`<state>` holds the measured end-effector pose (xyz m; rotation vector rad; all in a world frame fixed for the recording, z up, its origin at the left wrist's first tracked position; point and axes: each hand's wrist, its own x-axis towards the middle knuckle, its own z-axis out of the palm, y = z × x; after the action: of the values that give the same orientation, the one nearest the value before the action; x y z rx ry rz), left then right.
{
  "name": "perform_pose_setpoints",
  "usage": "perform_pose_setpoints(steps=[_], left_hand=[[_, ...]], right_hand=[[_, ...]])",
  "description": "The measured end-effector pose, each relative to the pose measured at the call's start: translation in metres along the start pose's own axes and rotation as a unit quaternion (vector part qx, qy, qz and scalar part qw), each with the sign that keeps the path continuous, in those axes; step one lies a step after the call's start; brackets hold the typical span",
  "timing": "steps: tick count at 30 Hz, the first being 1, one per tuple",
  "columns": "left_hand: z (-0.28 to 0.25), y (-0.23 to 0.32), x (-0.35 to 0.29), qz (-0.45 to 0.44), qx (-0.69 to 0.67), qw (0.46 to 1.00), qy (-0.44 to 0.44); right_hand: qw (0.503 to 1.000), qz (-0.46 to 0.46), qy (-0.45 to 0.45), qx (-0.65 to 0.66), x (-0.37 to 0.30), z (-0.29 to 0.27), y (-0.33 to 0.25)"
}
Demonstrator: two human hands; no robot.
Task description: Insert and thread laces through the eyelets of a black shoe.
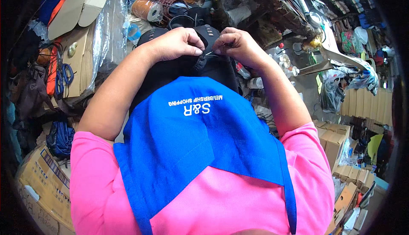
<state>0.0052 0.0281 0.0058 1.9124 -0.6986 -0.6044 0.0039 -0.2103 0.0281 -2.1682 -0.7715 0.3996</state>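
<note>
Over my lap, both hands work at a black item (208, 33) with a rounded top and a row of small pale marks, possibly a shoe. My left hand (181, 44) is closed, thumb and fingers pinched at its near edge; what they grip is hidden. My right hand (239, 46) pinches from the other side. A thin pale strand (211, 53), perhaps thread or a needle, runs from its fingertips toward the left hand. A dark fuzzy piece (199, 63) lies just below the fingers. A blue apron (170, 141) covers my front.
Beyond the hands lies a spool of orange cord (145, 9). Cardboard sheets (79, 60) and blue-handled scissors (64, 79) are on the left. Several small bottles (285, 62) stand to the right, near a metal bar (315, 67). Cardboard boxes (334, 139) are stacked at the lower right.
</note>
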Motion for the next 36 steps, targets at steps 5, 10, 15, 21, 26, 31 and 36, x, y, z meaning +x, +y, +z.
perform_pose_setpoints(steps=[5, 10, 15, 21, 26, 31, 36], left_hand=[[0.001, -0.004, 0.004, -0.040, -0.100, 0.994, -0.023], [-0.001, -0.004, 0.002, -0.044, -0.119, 0.991, -0.045], [0.000, -0.007, 0.002, -0.054, -0.152, 0.983, -0.082], [0.000, -0.002, 0.004, -0.045, -0.101, 0.988, -0.109], [0.000, 0.000, 0.008, -0.043, -0.065, 0.988, -0.131], [-0.004, 0.005, 0.009, -0.004, 0.034, 0.991, -0.133], [0.001, -0.011, 0.018, 0.012, 0.163, 0.986, 0.035]], right_hand=[[0.998, 0.033, -0.001, 0.048, -0.005, 0.012, 0.009], [0.989, 0.037, 0.070, 0.129, -0.019, 0.035, 0.012], [0.993, 0.012, 0.114, 0.024, -0.029, 0.040, 0.007], [0.992, -0.022, 0.098, -0.082, -0.033, 0.034, -0.002], [0.968, -0.072, 0.048, -0.235, -0.029, 0.026, -0.022], [0.954, -0.005, -0.098, -0.285, -0.004, 0.012, -0.041], [0.978, 0.022, -0.140, -0.151, 0.009, 0.010, -0.008]])
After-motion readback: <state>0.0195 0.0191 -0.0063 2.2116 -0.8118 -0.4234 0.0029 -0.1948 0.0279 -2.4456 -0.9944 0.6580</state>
